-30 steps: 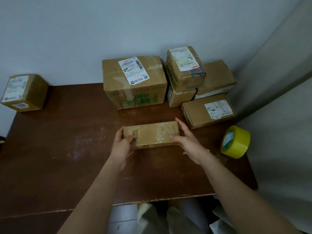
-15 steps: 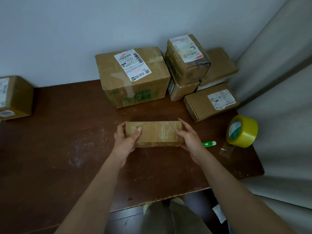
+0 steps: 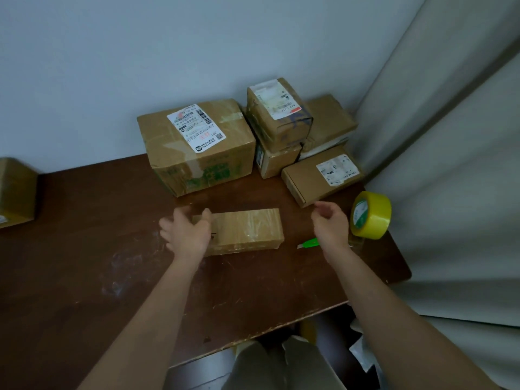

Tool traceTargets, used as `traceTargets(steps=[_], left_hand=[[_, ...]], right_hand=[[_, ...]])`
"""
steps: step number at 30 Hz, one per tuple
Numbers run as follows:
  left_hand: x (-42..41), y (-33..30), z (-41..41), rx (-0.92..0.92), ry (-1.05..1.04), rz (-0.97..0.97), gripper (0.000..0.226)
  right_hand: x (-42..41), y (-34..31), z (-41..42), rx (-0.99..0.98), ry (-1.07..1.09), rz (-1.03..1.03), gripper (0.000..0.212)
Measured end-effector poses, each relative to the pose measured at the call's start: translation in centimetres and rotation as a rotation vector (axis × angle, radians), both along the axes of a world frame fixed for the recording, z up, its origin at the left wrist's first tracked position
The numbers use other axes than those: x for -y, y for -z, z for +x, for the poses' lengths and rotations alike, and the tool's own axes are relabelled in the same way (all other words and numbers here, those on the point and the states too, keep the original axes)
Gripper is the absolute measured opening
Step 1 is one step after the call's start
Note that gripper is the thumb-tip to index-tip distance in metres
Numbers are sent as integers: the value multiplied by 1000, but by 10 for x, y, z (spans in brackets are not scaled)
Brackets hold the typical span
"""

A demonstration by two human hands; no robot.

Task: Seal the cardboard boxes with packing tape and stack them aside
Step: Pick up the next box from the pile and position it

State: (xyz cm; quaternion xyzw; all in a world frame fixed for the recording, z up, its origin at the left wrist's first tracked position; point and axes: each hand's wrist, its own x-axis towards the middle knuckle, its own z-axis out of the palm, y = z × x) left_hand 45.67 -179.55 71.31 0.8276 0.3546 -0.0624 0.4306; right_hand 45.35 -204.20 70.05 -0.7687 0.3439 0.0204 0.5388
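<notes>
While the flat box [image 3: 242, 230] lies on the desk [image 3: 84, 249] in front of the large labelled box [image 3: 197, 147], its left end is touched by the spread left hand [image 3: 187, 235]. The right hand [image 3: 330, 225], loosely curled and empty, hovers right of it. The tape roll [image 3: 371, 215] farther right is best gripped firmly, and the box steadied.

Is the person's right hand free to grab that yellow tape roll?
Probably yes. The right hand is open, holds nothing, and hovers just beside the yellow tape roll, with nothing between them.
</notes>
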Motion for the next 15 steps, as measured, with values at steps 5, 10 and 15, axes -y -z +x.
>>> traceTargets(steps=[5, 10, 15], left_hand=[[42, -21, 5, 379, 199, 116, 26], [113, -25, 3, 616, 404, 152, 20], [189, 2, -9, 511, 492, 15, 22]], right_hand=[[42, 4, 9, 85, 200, -190, 31], [82, 3, 5, 135, 124, -345, 34], [145, 8, 6, 193, 77, -347, 43]])
